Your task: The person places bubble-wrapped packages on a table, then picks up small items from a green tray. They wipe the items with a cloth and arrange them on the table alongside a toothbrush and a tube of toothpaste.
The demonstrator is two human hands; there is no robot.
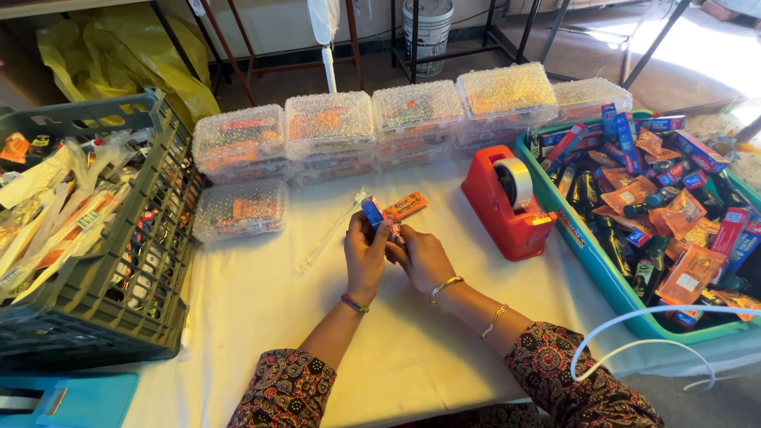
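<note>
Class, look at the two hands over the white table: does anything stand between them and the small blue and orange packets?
Nothing visible does. The left hand and right hand already grip the blue packet and orange packet together above the white table. The red tape dispenser stands apart, toward the right.

Dark floral-patterned sleeves [289, 390]; purple band on left wrist, gold bangles [446, 285] on right

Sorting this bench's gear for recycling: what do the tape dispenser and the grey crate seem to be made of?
The red tape dispenser looks like moulded plastic, with smooth, slightly glossy faces. The grey crate looks like matte rigid plastic, judging by its moulded lattice walls.
</note>
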